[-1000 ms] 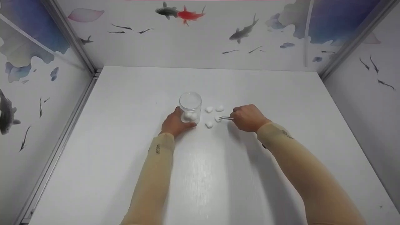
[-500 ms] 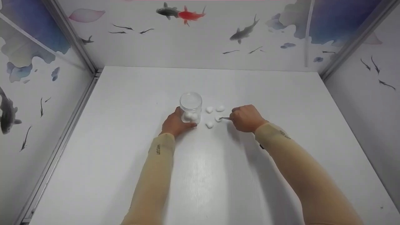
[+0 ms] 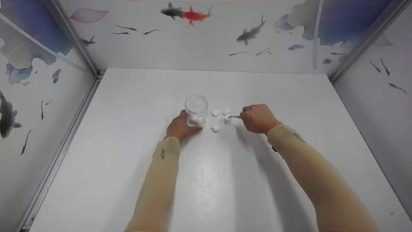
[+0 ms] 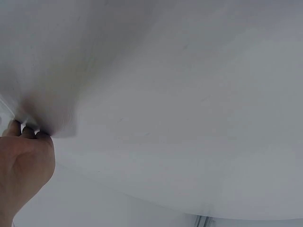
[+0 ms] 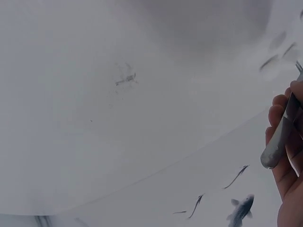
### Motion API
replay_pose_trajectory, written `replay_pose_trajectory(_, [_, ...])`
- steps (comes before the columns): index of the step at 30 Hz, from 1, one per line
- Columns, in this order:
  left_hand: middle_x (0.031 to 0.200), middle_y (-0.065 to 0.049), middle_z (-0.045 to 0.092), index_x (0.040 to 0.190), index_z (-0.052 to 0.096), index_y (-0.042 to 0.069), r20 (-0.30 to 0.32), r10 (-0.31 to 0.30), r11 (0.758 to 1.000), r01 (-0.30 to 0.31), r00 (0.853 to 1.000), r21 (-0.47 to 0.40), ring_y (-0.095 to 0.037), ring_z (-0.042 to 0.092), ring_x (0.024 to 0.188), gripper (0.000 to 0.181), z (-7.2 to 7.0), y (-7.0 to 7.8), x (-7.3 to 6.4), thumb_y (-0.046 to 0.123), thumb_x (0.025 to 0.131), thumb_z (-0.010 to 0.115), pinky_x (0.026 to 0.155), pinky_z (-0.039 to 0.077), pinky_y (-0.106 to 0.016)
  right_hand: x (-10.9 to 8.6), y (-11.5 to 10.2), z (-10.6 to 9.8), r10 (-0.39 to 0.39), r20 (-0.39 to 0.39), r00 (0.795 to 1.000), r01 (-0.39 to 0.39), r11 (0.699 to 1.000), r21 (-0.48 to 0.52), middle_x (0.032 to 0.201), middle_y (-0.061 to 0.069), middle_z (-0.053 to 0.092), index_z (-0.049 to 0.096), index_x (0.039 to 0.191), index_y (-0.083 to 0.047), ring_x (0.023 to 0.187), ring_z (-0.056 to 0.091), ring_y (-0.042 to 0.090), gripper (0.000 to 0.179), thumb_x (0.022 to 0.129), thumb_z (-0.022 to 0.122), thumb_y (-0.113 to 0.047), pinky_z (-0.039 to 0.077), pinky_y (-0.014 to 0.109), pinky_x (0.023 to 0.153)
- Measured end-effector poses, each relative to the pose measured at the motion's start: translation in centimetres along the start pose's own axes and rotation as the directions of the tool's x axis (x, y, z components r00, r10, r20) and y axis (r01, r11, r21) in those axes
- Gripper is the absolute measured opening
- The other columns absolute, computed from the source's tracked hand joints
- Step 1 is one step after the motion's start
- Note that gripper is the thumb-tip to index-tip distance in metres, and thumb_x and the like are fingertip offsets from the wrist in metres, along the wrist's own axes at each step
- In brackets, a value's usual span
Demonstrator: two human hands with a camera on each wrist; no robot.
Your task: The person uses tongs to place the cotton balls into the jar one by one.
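Observation:
My left hand [image 3: 182, 128] grips the lower part of a clear jar [image 3: 196, 104] that stands upright without a lid in view. White cotton balls [image 3: 195, 120] lie at the bottom of the jar. In my right hand [image 3: 260, 118] I hold metal tweezers [image 5: 279, 139], their tips at a cotton ball [image 3: 227, 120] that hangs just over the table, its shadow beneath. Other cotton balls lie right of the jar: one near the front [image 3: 215, 128], one behind it [image 3: 215, 113] and one at the back right [image 3: 226, 111]. The left wrist view shows the left hand [image 4: 28, 158] only at its edge.
The white table [image 3: 206, 193] is bounded by a back wall [image 3: 206, 48] and side walls printed with fish. Grey metal rails [image 3: 77, 42] run along the corners. Both forearms wear beige sleeves [image 3: 161, 190].
My right hand has moved slightly back and to the right, and the cotton ball at the tweezer tips has come up with it. The left hand and jar have stayed still.

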State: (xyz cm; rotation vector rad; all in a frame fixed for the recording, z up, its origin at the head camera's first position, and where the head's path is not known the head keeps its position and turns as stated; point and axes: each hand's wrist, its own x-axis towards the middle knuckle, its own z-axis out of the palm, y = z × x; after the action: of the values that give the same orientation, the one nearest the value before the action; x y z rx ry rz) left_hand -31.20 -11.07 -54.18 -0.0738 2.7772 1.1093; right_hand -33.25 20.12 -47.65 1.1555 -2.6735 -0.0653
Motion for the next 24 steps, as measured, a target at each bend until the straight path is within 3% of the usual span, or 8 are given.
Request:
replay_pose_trajectory(18, [0.147,-0.011,0.05,0.152,0.035,0.012,-0.001,0.01,1.0,-0.01,1.0,0.011,-0.03,0.047,0.134,0.102,-0.1,0.3,-0.2,0.054,0.074,0.084,0.111,0.038,-0.044,-0.2,0.5,-1.6,0.001,-0.014,1.0,-0.002,0.998,-0.067,0.066,0.003,0.062,0.074,0.075,-0.007,0.053,0.057,0.019,0.016,0.084,0.063,0.0,0.052,0.036,0.045])
replay_pose_trajectory(24, [0.15,-0.01,0.047,0.154,0.032,0.012,0.002,0.006,1.0,-0.006,1.0,0.009,-0.029,0.044,0.136,0.103,-0.2,0.3,-0.4,0.054,0.075,0.084,0.113,0.036,-0.044,0.6,0.3,-2.5,0.001,0.018,1.0,0.001,0.996,-0.094,0.069,0.003,0.063,0.075,0.078,-0.006,0.054,0.056,0.018,0.014,0.084,0.064,-0.001,0.052,0.035,0.046])
